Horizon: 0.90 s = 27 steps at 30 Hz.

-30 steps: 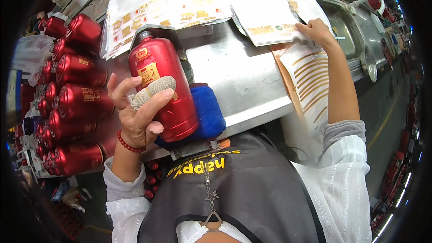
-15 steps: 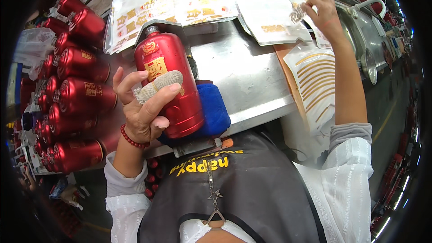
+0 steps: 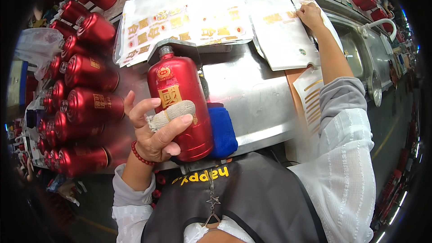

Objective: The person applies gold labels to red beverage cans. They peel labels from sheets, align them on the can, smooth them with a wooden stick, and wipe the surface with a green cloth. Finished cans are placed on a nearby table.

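Well, my left hand gripped a cloth roll over the red bottle, which rested beside a blue towel; beyond the bottle, rightward, my right hand met paper sheets, its hold unclear.

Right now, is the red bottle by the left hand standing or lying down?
Lying down: the red bottle shows its side to the downward-looking camera, neck pointing away from the apron.

There are one cloth roll, one towel, one faucet.
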### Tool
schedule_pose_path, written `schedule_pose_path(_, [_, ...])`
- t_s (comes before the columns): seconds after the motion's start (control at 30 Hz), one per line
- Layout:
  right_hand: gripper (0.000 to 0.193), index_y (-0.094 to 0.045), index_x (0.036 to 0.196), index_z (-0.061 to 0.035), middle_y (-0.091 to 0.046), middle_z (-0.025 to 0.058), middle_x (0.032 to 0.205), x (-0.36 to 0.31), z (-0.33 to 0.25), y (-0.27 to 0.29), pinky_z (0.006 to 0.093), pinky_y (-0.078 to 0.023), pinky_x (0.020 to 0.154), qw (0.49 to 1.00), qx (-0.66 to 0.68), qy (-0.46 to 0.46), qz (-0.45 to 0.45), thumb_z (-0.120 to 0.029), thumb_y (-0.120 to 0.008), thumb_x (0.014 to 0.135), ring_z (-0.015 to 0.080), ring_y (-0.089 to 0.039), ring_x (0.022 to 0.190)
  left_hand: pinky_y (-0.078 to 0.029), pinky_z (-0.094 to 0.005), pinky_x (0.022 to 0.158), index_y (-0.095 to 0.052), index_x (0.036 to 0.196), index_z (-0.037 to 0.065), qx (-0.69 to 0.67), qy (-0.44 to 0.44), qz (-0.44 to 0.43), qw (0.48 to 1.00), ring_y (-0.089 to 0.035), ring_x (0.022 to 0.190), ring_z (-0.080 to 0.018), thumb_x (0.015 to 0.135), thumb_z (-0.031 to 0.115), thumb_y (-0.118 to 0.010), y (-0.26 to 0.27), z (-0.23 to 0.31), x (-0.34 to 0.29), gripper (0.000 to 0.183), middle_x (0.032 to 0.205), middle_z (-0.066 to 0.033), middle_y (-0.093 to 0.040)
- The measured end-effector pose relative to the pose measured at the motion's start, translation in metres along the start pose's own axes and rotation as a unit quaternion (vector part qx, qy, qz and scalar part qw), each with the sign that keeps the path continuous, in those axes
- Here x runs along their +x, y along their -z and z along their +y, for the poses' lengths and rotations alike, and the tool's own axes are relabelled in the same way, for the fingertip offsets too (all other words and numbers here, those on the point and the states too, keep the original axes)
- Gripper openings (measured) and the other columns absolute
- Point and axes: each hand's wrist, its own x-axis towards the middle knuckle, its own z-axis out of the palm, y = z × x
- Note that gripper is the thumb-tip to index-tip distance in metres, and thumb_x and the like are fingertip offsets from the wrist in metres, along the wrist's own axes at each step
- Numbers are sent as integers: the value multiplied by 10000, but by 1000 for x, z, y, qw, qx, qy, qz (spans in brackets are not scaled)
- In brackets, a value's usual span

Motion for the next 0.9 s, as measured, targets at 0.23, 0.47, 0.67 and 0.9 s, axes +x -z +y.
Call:
schedule_pose_path(0.23, [259, -744, 966, -35, -670, 211, 1064, -15, -4, 35, 449, -503, 887, 993, 62, 95, 26, -270, -657, 896, 372, -635, 1007, -135, -541, 1193, -746, 1123, 253, -1, 7, 1, 1000, -457, 1232, -223, 1023, 633, -306, -1, 0, -1, 591, 1137, -15, -626])
schedule_pose_path(0.47, [276, -655, 944, 29, -567, -7, 777, -93, -8, 128, 258, -434, 691, 949, 262, -73, -159, -246, -635, 956, 92, -506, 758, -144, -527, 1199, -726, 1166, 178, -7, -4, 19, 1000, -465, 1250, -254, 1042, 600, -296, -4, 0, 1, 615, 1106, -27, -675])
schedule_pose_path(0.67, [280, -664, 981, 41, -631, 43, 855, -147, -12, 151, 272, -448, 740, 918, 360, 5, -165, -237, -656, 951, 105, -524, 798, -177, -531, 1191, -715, 1198, 146, -3, 1, 21, 1000, -472, 1240, -273, 1043, 567, -343, -3, 2, -2, 583, 1118, -27, -691])
schedule_pose_path(0.9, [294, -686, 1184, -26, -650, 195, 1142, -171, 25, 117, 475, -507, 928, 996, -71, 46, 8, -113, -620, 911, 367, -644, 998, -213, -541, 1173, -662, 1273, 85, 9, 22, 45, 999, -481, 1233, -297, 1041, 532, -380, 2, 14, -11, 577, 1177, -73, -682])
